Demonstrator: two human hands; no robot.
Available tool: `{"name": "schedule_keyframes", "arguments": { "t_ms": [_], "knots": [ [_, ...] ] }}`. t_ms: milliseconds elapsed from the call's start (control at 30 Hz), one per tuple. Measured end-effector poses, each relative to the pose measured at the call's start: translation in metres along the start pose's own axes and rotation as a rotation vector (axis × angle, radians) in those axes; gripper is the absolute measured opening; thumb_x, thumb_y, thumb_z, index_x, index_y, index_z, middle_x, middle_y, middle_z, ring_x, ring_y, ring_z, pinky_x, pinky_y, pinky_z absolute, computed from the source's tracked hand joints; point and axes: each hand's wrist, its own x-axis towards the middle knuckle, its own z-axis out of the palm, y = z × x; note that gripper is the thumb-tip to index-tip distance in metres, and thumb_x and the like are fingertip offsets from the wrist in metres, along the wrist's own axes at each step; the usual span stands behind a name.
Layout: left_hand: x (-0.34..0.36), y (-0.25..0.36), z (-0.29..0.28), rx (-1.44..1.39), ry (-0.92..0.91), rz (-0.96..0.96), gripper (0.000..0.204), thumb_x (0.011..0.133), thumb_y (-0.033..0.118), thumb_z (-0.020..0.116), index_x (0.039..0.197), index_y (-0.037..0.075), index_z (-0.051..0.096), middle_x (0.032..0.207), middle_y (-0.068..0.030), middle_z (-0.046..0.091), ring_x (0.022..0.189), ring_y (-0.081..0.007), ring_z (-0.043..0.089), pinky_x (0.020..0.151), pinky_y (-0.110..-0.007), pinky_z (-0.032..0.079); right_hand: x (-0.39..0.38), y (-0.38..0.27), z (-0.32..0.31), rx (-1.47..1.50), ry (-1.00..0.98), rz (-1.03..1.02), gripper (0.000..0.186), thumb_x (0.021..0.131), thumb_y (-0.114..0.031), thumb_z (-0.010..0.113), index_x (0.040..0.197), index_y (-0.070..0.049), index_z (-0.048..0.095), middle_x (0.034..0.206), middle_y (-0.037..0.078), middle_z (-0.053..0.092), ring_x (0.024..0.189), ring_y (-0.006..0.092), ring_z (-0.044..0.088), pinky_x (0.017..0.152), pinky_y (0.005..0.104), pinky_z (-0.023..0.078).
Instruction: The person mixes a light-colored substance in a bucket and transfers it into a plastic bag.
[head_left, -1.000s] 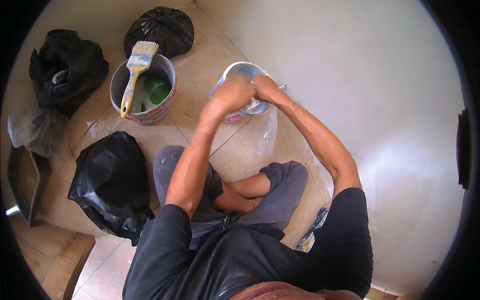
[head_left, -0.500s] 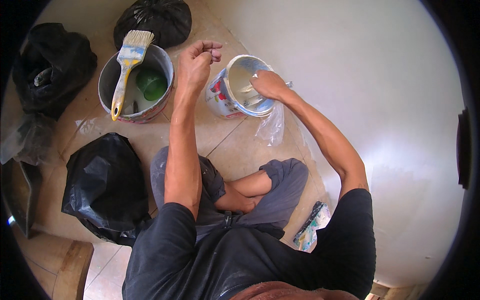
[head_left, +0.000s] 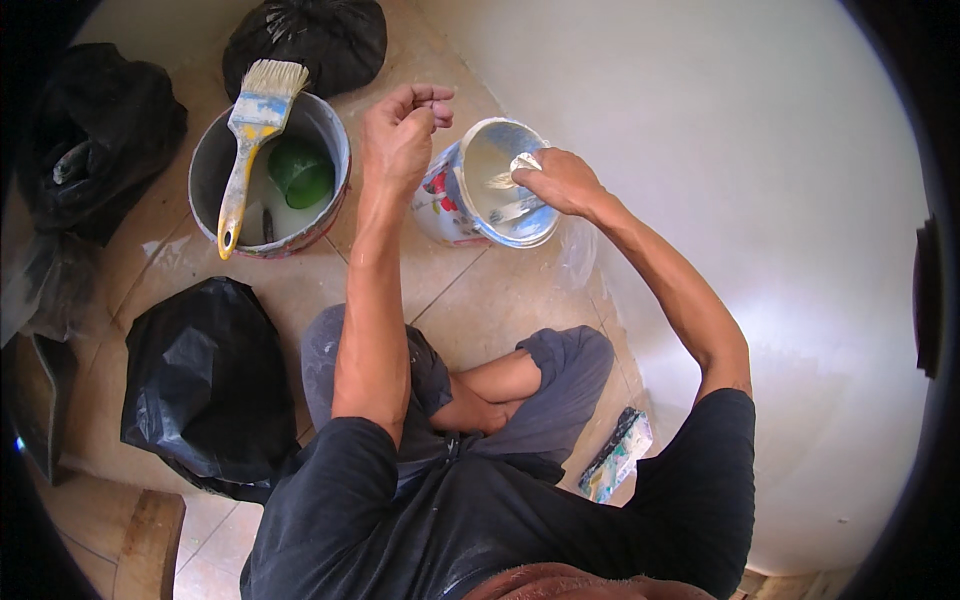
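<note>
My right hand (head_left: 565,180) is closed on a whitish, smeared thing (head_left: 525,163) at the mouth of a white bucket (head_left: 450,210). What kind of thing it is, I cannot make out. The bucket tilts towards me and has a pale liquid or paste inside, with blue and white smears round its rim. Just left of that rim, my left hand (head_left: 403,130) is raised with its fingers curled in; nothing shows between them. A clear plastic bag (head_left: 577,255) lies beside the bucket, by the wall.
On the left stands a larger bucket (head_left: 200,185) with a wide paintbrush (head_left: 248,150) across its top and a green container (head_left: 300,172) inside. Black plastic bags (head_left: 210,370) lie round it. A paint-smeared flat tool (head_left: 618,455) rests by my right knee. The pale wall (head_left: 780,250) rises on the right.
My right hand has drawn back a little towards the bucket's right rim, so the whitish thing shows in its fingers. My left hand has shifted slightly right and stays curled.
</note>
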Motion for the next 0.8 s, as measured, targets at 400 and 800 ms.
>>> {"name": "schedule_keyframes", "arguments": {
  "t_ms": [400, 800],
  "knots": [
    [-0.003, 0.0, 0.003, 0.039, -0.014, -0.018, 0.039, 0.079, -0.004, 0.041, 0.108, -0.007, 0.066, 0.091, -0.009, 0.067, 0.085, -0.0156, 0.064, 0.086, -0.029, 0.051, 0.011, -0.002, 0.027, -0.074, 0.22, -0.096, 0.055, 0.102, -0.032, 0.042, 0.072, 0.006, 0.068, 0.071, 0.029, 0.064, 0.07, 0.0483, 0.064, 0.071, 0.0544, 0.052],
    [-0.002, -0.003, 0.003, -0.006, 0.014, 0.011, 0.035, 0.079, 0.001, 0.045, 0.105, -0.005, 0.069, 0.087, -0.0076, 0.068, 0.082, -0.0144, 0.063, 0.079, -0.027, 0.049, 0.032, 0.046, 0.045, 0.181, -0.042, -0.188, 0.032, 0.096, -0.023, 0.048, 0.099, 0.004, 0.066, 0.081, 0.023, 0.066, 0.065, 0.0344, 0.067, 0.057, 0.0468, 0.052]
  ]
}}
